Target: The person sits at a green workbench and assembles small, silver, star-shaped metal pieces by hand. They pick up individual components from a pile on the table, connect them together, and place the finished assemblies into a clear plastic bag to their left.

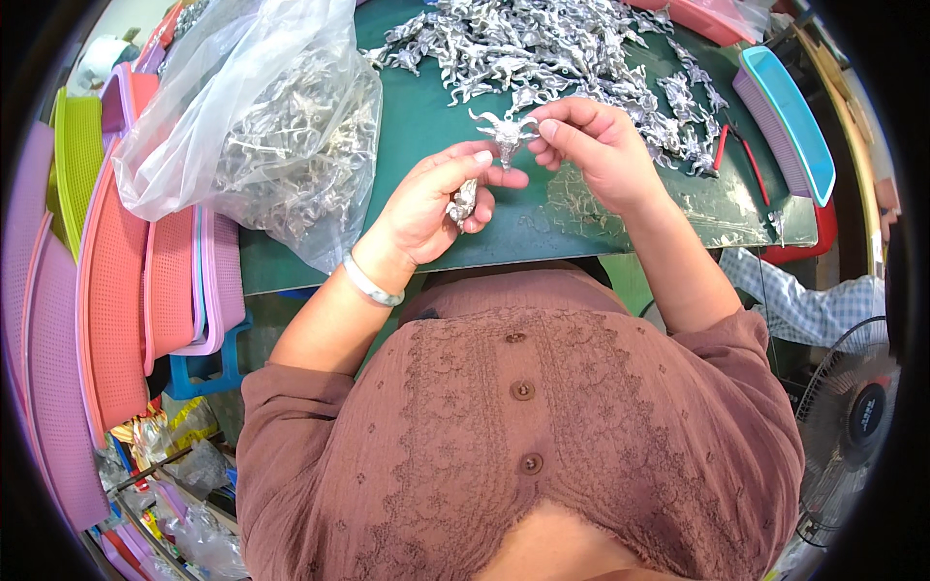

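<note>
A small silver metal casting shaped like a horned bull's head (506, 136) is held up between my two hands over the near part of the table. My right hand (605, 150) pinches the tip of its right horn with thumb and fingers. My left hand (421, 198) is closed, with thumb and index finger at the casting's lower left side. A second silver casting (462, 202) is tucked in the curled fingers of my left hand; its full shape is hidden. Beyond my hands a large pile of similar silver castings (542, 48) covers the table.
A clear plastic bag (310, 145) of castings sits at left, beside stacked pink baskets (111, 320) and a green basket (77, 165). Red-handled pliers (741, 160) lie right on the green table (426, 116), near a turquoise basket (799, 126). A fan (857, 412) stands lower right.
</note>
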A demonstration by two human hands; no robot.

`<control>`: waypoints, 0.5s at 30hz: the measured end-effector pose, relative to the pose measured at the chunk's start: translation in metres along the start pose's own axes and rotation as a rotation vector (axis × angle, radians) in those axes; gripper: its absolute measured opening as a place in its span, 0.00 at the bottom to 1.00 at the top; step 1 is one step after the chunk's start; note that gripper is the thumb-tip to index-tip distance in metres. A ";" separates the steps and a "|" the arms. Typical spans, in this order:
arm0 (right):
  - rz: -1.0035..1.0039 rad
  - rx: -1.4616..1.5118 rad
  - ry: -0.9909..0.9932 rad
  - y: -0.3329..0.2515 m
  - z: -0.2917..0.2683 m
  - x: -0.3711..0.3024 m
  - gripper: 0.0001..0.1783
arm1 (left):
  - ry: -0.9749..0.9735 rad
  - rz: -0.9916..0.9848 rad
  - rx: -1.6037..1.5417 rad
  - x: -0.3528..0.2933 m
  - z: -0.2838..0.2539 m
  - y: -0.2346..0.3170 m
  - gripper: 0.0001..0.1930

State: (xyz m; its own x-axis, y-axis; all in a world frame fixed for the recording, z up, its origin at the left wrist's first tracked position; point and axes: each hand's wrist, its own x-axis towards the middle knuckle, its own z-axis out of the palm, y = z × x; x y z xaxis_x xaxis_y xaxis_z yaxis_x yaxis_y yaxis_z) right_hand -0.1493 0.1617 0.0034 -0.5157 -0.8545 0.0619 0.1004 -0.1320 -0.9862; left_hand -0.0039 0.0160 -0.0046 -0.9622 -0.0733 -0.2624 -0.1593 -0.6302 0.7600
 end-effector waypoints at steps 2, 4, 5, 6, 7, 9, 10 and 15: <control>-0.078 -0.089 0.002 0.000 0.002 -0.002 0.07 | -0.011 0.042 -0.041 0.000 0.002 -0.002 0.19; -0.233 -0.263 -0.022 -0.001 0.006 -0.005 0.06 | -0.035 0.091 -0.127 0.000 0.002 -0.005 0.22; -0.349 -0.394 -0.047 -0.003 0.008 -0.007 0.06 | -0.040 0.092 -0.136 0.000 0.001 -0.005 0.25; -0.466 -0.525 -0.070 -0.005 0.010 -0.008 0.06 | -0.046 0.115 -0.162 0.000 0.001 -0.005 0.26; -0.569 -0.580 -0.091 0.000 0.012 -0.008 0.08 | -0.051 0.139 -0.187 0.002 0.002 -0.005 0.26; -0.719 -0.752 -0.118 -0.001 0.021 -0.012 0.10 | -0.057 0.191 -0.250 0.005 0.003 -0.007 0.25; -0.759 -0.801 -0.126 0.002 0.023 -0.014 0.11 | -0.061 0.212 -0.218 0.005 0.004 -0.007 0.25; -0.823 -0.845 -0.122 0.004 0.018 -0.010 0.14 | -0.131 0.272 -0.188 0.006 0.001 -0.009 0.28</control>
State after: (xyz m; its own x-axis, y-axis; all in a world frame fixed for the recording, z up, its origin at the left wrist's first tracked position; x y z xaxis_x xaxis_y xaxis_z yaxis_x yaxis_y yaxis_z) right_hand -0.1284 0.1611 0.0010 -0.0731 -0.7161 0.6941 -0.8409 -0.3299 -0.4289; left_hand -0.0086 0.0218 -0.0126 -0.9858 -0.1663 0.0222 0.1387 -0.7333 0.6656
